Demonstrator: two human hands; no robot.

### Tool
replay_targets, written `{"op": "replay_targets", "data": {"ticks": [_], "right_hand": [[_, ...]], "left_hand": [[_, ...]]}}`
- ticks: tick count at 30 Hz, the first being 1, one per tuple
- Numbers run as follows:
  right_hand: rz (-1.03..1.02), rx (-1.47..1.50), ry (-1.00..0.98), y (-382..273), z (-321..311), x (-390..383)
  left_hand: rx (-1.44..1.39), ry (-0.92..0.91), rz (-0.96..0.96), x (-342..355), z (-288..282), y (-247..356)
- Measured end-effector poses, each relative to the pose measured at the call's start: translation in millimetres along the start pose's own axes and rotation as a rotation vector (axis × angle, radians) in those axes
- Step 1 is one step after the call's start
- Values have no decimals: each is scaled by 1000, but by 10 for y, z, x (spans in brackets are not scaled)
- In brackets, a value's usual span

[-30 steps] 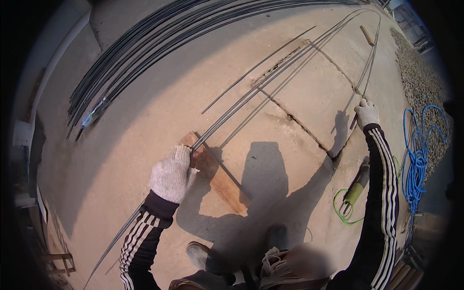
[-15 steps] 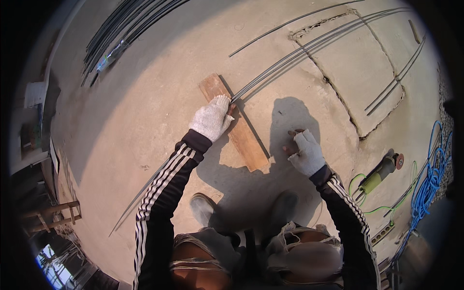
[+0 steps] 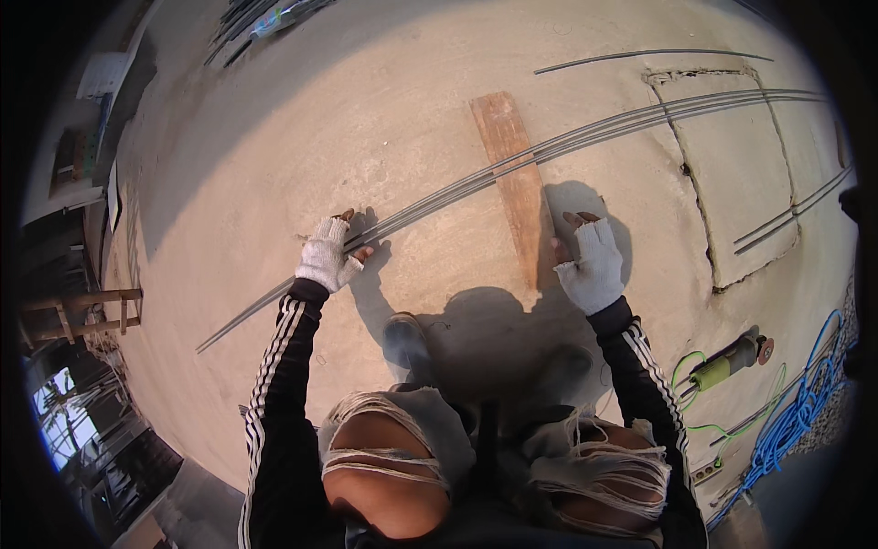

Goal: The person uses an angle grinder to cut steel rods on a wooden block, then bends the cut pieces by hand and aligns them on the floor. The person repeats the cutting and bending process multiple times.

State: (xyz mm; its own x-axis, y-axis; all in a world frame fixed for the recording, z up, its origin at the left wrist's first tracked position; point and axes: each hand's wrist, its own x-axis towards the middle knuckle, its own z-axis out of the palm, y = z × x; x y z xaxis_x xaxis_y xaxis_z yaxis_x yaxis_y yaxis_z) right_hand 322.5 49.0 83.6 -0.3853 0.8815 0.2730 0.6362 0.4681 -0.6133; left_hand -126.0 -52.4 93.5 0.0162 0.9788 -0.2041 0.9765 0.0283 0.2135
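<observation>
Several long thin steel rods (image 3: 430, 199) lie side by side across a wooden board (image 3: 518, 215) on the concrete floor. They run from the lower left to the far right. My left hand (image 3: 327, 260), in a white fingerless glove, is over the rods near their left end. Its thumb and fingers are apart, one on each side of the rods; contact is hard to make out. My right hand (image 3: 590, 263), gloved likewise, hovers just right of the board's near end. Its fingers are loosely apart and hold nothing.
An angle grinder (image 3: 727, 360) with a green body lies at the right, near a coiled blue cable (image 3: 803, 393). A single rod (image 3: 651, 59) lies at the far side. Cracks outline a floor patch (image 3: 736, 165). A wooden frame (image 3: 87, 313) stands at the left.
My left hand has moved leftward along the rods, and its grip has loosened. The rods now cross the board farther from me. My right hand stays empty near the board.
</observation>
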Motion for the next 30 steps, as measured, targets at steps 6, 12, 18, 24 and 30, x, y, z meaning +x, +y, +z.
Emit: {"op": "replay_targets", "data": {"ticks": [6, 12, 18, 24, 30], "right_hand": [[-294, -106, -367, -394, 423, 537], [-547, -195, -549, -890, 1301, 1006], [-567, -80, -657, -921, 1362, 1083], [-611, -135, -421, -855, 917, 1013], [-512, -304, -539, -143, 249, 1261]], "left_hand": [[67, -190, -354, -919, 363, -1028], [31, 15, -148, -1119, 496, -1313], [131, 85, -87, -1314, 363, -1440], [115, 228, 88, -1031, 130, -1138], [16, 256, 169, -327, -230, -181]]}}
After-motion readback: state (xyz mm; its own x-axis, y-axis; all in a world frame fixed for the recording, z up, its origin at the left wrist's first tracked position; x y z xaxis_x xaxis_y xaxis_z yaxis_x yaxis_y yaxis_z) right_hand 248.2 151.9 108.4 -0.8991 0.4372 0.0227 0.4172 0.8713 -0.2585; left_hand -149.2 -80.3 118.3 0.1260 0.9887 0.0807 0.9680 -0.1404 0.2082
